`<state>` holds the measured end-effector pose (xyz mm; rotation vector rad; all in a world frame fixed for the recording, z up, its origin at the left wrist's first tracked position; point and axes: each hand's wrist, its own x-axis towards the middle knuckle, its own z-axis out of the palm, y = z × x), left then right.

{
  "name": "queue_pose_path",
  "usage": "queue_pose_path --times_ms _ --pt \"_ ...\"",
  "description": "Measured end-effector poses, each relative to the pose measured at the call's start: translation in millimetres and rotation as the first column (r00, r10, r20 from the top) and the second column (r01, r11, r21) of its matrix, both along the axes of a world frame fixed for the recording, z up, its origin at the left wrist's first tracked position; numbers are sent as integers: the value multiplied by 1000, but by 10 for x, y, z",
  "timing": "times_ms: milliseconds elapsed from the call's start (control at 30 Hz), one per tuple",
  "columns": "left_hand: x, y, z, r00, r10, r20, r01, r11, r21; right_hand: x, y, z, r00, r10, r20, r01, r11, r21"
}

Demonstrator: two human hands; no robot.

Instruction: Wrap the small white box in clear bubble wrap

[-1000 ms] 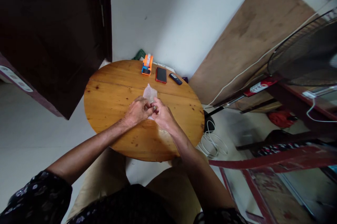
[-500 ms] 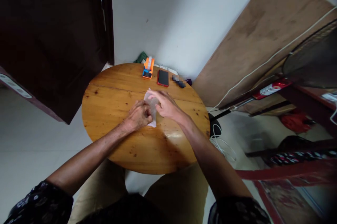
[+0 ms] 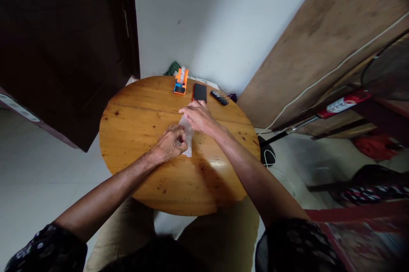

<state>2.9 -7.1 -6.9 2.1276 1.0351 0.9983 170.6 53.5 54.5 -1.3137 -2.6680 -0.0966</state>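
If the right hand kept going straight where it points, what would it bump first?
Probably the orange gadget at the far edge of the table; the right hand, on the clear plastic sheet, aims there. The black phone lies just beside that line, so it's close.

Bare tabletop [image 3: 134,123] left of the plastic sheet [image 3: 189,147]; orange dispenser [image 3: 180,81], phone [image 3: 200,92], dark remote [image 3: 219,97] along far edge.

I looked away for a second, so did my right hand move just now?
Yes. The right hand has slid away from the left hand, over the clear plastic piece, toward the phone at the far edge of the table.
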Motion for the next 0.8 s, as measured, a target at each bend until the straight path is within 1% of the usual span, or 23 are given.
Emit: queue_pose_path --times_ms 67,133,233,267,300,400,467,533,600,667,700,733,767,800 --pt "-7 -8 -22 1000 5 9 -5 1000 16 -11 66 -108 999 -16 -52 16 1000 -4" --pt "-13 -18 -33 1000 6 14 -6 1000 23 49 53 -174 985 -53 -164 61 997 42" --pt "-11 -29 -30 1000 13 6 -13 1000 16 226 -125 -205 913 -145 -382 199 974 107" --pt "-9 -32 -25 1000 19 2 -19 1000 14 281 -208 -210 884 -161 -439 226 969 100" --pt "-6 -35 -20 1000 22 -5 -22 1000 11 321 -292 -222 867 -161 -471 221 973 73" --pt "-4 -49 -1 999 16 -37 -16 1000 5 326 -479 -309 884 -132 -448 149 989 4" --pt "-12 -67 10 999 24 -47 -23 999 27 255 -520 -399 911 -126 -393 122 992 -34" --pt "-25 -83 13 998 43 -45 -39 996 82 188 -509 -480 918 -143 -371 134 990 -51" --pt "-36 -90 5 998 30 -49 -23 991 135 174 -479 -528 898 -170 -405 169 985 -39" --pt "-40 -83 -11 998 -19 -60 29 987 157 222 -447 -540 850 -209 -484 216 975 -42" --pt "-39 -76 -20 997 -41 -61 51 986 160 261 -429 -534 809 -252 -531 252 965 -74" --pt "-37 -68 -28 997 -56 -59 65 985 162 301 -409 -525 756 -317 -572 293 946 -136" --pt "-34 -60 -34 997 -60 -54 68 984 163 335 -385 -514 691 -402 -601 334 914 -229" --pt "-30 -54 -38 997 -56 -47 63 985 163 357 -357 -501 617 -500 -608 363 866 -344"
